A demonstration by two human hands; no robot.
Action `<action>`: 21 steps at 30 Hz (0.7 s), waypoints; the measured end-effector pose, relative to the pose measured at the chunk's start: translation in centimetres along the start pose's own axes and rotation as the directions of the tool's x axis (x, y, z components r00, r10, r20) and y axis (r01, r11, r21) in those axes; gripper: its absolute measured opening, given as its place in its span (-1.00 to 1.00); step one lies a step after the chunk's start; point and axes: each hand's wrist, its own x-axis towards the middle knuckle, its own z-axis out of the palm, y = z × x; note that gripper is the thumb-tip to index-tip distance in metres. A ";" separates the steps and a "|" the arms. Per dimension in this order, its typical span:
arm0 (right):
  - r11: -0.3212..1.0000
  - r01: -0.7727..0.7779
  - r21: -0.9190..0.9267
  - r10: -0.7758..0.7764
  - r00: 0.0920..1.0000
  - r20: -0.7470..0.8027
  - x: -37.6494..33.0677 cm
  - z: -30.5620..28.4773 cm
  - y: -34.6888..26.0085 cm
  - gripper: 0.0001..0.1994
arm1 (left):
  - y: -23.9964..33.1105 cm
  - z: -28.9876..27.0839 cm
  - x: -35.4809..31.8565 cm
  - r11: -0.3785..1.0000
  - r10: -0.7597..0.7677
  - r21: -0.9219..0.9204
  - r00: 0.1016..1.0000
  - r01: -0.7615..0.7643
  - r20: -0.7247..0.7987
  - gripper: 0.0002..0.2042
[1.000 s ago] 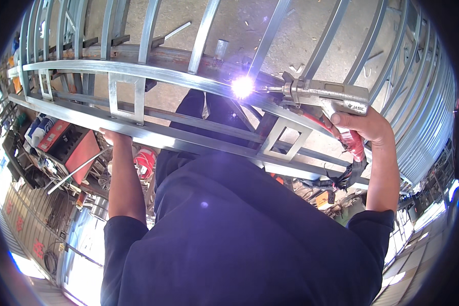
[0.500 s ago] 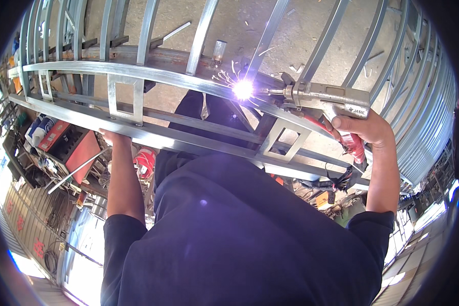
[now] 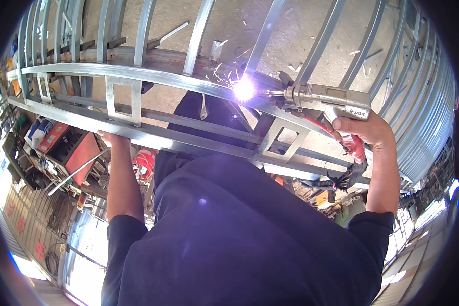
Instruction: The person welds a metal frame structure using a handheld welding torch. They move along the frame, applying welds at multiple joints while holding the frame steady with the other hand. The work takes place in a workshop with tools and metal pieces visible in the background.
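Note:
My right hand (image 3: 367, 127) is closed round the red-wrapped grip of a pistol-shaped metal welding gun (image 3: 331, 97). The nozzle points left, and a blinding white-violet spot (image 3: 244, 89) with flying sparks burns at its tip. That glare hides the exact contact point, where an upright bar meets the upper rail (image 3: 137, 74) of a shiny metal frame. Lower and to the left, my left hand (image 3: 115, 138) grips the near rail (image 3: 163, 140) from its near side, its fingers partly hidden by the metal. Flat plates with square cut-outs, such as the left plate (image 3: 123, 101), join both rails.
Long parallel metal bars (image 3: 199, 35) run away from me over the concrete floor (image 3: 239, 25), where offcuts lie. A red and black machine (image 3: 69, 150) stands at left beside a thin rod (image 3: 79, 171). Dark cable (image 3: 336, 178) hangs under the gun; a red container (image 3: 145, 160) sits below.
The glowing spot stays at about the same place on the joint, while the spray of sparks has changed shape. The frame appears shifted very slightly left; both hands keep their holds.

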 end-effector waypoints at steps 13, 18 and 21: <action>0.926 0.266 0.268 -0.218 0.956 -0.198 -4.5 -2.0 3.7 -0.49 | -0.9 0.0 1.0 0.975 -0.027 -0.219 1.000 0.027 0.001 -0.24; 0.892 0.420 0.165 -0.305 0.830 -0.467 -7.1 -3.1 5.7 -0.38 | -1.7 0.5 1.3 0.971 0.044 0.239 0.987 -0.006 -0.154 -0.36; 0.857 0.454 0.246 -0.249 0.780 -0.574 -7.9 -2.9 5.6 -0.50 | 3.2 -0.3 -3.0 0.989 -0.117 -0.104 0.983 0.102 -0.144 -0.46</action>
